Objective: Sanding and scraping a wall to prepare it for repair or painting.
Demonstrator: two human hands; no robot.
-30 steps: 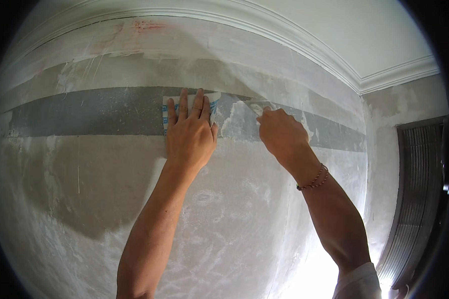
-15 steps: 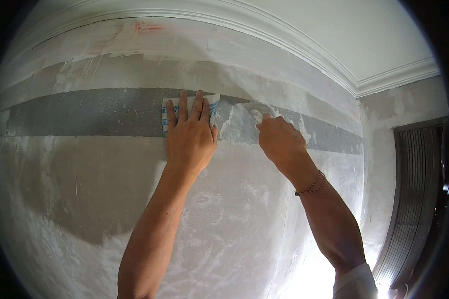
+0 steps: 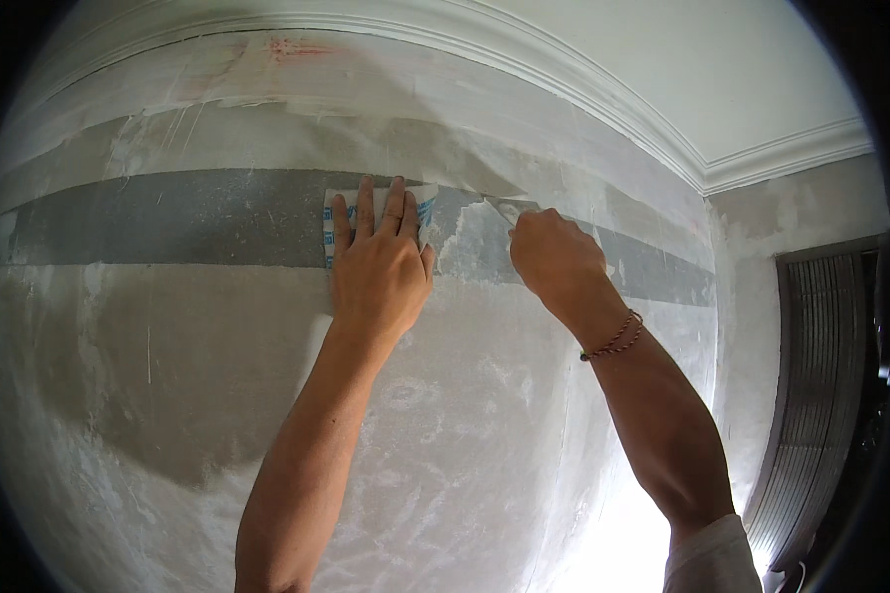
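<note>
On rough plaster wall (image 3: 445,435): L hand (image 3: 381,267) flat, fingers spread, on paper sheet (image 3: 423,203); R hand (image 3: 554,259) fisted round scraper (image 3: 499,206).

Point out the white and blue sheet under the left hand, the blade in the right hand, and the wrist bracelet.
white and blue sheet (image 3: 427,201): head view, its upper right corner beside the fingers.
blade (image 3: 501,207): head view, pale tip left of the fist.
bracelet (image 3: 615,337): head view, strand across the right wrist.
</note>
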